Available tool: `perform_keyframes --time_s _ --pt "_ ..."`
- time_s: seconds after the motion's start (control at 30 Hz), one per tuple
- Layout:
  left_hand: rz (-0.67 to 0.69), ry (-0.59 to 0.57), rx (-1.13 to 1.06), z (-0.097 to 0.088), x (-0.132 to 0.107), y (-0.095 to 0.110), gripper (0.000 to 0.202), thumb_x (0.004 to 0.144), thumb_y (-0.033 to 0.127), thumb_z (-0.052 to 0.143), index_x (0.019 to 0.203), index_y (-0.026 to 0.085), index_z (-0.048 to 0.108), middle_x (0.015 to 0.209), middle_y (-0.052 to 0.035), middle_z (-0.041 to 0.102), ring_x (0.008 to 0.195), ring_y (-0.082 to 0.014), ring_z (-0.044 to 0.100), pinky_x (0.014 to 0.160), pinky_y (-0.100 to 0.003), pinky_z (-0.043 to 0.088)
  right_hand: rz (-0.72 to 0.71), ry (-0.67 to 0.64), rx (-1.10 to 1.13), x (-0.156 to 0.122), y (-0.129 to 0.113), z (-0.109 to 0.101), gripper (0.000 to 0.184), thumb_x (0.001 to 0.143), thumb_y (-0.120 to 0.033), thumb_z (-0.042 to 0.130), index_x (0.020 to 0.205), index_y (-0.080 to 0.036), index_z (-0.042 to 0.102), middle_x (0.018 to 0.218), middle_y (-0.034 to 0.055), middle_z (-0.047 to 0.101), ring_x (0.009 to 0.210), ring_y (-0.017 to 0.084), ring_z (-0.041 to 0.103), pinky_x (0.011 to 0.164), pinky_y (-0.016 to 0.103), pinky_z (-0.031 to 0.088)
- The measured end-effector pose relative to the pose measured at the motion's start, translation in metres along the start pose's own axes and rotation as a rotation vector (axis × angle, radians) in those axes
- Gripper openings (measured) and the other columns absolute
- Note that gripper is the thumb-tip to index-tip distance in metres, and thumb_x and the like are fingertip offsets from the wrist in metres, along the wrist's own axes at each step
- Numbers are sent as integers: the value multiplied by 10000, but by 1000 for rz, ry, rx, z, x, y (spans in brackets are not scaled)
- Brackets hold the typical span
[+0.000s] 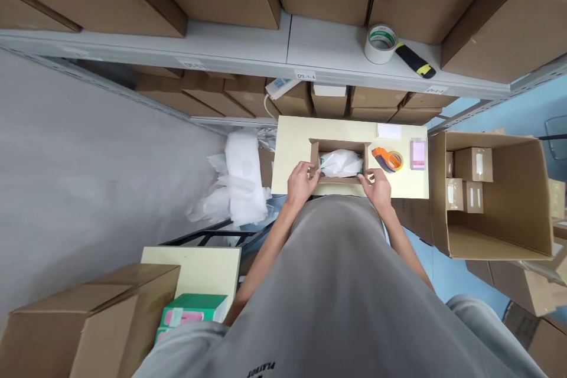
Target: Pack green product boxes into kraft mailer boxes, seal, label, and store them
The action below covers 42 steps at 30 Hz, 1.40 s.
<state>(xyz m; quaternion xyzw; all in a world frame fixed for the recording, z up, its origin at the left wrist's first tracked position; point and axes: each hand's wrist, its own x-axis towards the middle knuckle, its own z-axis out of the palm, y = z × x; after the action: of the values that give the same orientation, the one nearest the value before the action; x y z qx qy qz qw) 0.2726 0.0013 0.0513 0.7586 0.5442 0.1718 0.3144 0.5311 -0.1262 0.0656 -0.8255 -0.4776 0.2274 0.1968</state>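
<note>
A small open cardboard box [337, 146] sits on the cream worktop [292, 136] in front of me. Inside it lies a bundle wrapped in white plastic [341, 163], with a bit of green showing at its edges. My left hand [303, 182] grips the near left corner of the box, fingers bent over its edge. At the near right corner my right hand [376, 186] holds the box in the same way, thumb and fingers closed on the cardboard. An orange and blue tape dispenser [387, 160] lies just right of the box.
A large open carton [500, 227] holding several small boxes stands right of the worktop. Above, a grey shelf [248, 41] bears cartons, a tape roll [381, 44] and a black-yellow cutter [415, 61]. White foam wrap [245, 180] hangs at left. Green boxes [190, 310] stand lower left.
</note>
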Motion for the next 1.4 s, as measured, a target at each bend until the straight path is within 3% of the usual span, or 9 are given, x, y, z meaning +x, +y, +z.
perform_keyframes --time_s 0.13,0.27,0.4,0.53,0.7,0.8,0.97,1.2,1.4 --pt "104 -190 -40 -1 -4 -2 218 1073 387 770 1234 247 813 1339 -127 841 1309 -324 767 1186 -463 600 -228 -157 46 3 7 0 408 1021 -544 866 1237 -202 811 1403 189 824 1357 365 725 1184 508 567" --pt "79 -268 -23 2 5 -11 432 1037 460 850 1413 256 787 1447 -137 820 1352 -370 776 1208 -499 609 -248 -250 76 20 17 7 336 1059 -509 850 1208 -209 823 1224 146 877 1186 344 803 1124 501 605" --pt "47 -128 30 12 30 -25 803 996 463 912 1686 220 582 1582 -206 711 1413 -398 748 1192 -515 628 -198 -64 13 43 24 18 294 1123 -448 754 1243 -183 794 1192 183 847 1151 367 788 1091 526 621" --pt "130 30 75 23 53 -35 1137 935 338 969 1856 217 312 1846 -289 401 1677 -465 515 1307 -577 547 -131 175 -102 63 30 23 720 1102 -371 733 1713 -65 504 1560 324 661 1461 460 637 1232 642 544" --pt "265 -4 72 23 55 -40 956 997 300 875 1829 257 405 1791 -231 514 1671 -434 508 1372 -613 473 -316 118 -106 73 43 18 870 1116 -345 648 1874 -154 267 1854 279 411 1681 449 458 1345 670 455" --pt "243 -38 52 21 44 -40 668 1040 309 804 1681 259 624 1593 -188 694 1538 -408 618 1327 -607 523 -383 34 -102 71 51 17 657 1127 -316 612 1762 -188 506 1746 220 587 1643 417 513 1336 657 472" --pt "141 4 -25 28 29 -38 304 1101 319 707 1373 280 838 1549 -138 721 1447 -353 685 1284 -531 575 -390 58 -20 66 62 27 294 1168 -382 598 1242 -216 830 1585 189 724 1561 411 583 1288 639 513" --pt "-186 55 -216 39 62 -43 183 984 192 774 1152 220 842 1370 -116 747 1095 -258 803 1076 -424 664 -98 71 281 83 63 43 189 1054 -388 699 1059 -232 807 1440 183 786 1451 389 673 1261 619 533" --pt "-469 -74 -397 41 86 -60 567 820 207 919 1349 163 717 1395 -170 774 1018 -252 802 1029 -432 659 250 -107 471 99 61 46 504 927 -387 820 1364 -174 686 1422 226 792 1262 367 802 1101 540 664"
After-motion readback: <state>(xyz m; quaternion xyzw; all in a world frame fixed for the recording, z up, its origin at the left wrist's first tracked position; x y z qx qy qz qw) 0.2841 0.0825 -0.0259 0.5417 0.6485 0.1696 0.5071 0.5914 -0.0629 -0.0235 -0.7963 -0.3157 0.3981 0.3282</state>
